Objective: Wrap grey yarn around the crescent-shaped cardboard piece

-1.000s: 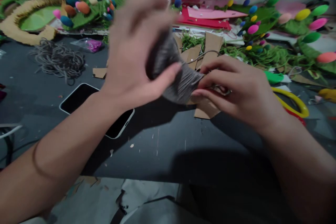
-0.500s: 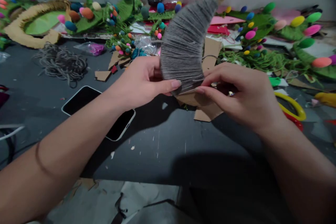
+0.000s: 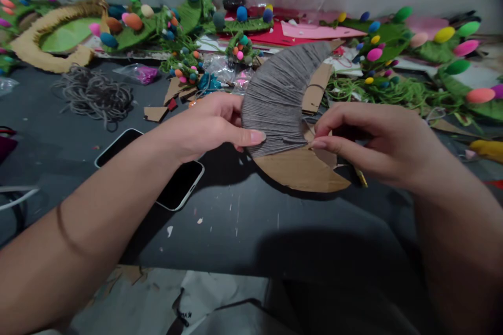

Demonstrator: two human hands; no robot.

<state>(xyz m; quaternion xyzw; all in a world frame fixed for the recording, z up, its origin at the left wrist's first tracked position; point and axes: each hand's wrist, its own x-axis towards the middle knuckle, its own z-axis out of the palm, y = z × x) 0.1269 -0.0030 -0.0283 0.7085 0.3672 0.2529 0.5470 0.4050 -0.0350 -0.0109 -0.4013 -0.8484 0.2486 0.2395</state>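
Note:
A crescent-shaped cardboard cutout (image 3: 302,170) is tightly wound with grey yarn (image 3: 277,97) over its upper and middle part. Bare brown cardboard shows at the lower end, and a small tip sticks out at the top. My left hand (image 3: 220,128) grips the outer curve, thumb on the front and fingers behind. At the inner curve, beside the last turns of yarn, my right hand (image 3: 353,138) is closed in a pinch. A strand of grey yarn seems to run into its fingertips, though the exact grip is partly hidden.
A phone (image 3: 181,186) lies under my left forearm. Loose grey yarn (image 3: 96,94) is heaped at the left, near a tan wrapped crescent (image 3: 31,44). Cardboard scraps (image 3: 155,113), green stems (image 3: 365,89) and colourful egg decorations (image 3: 467,47) line the back.
The crescent has come down and tipped, so its bare lower end now shows fully. My right hand has shifted slightly right, away from the wrapped edge. My left hand keeps its hold.

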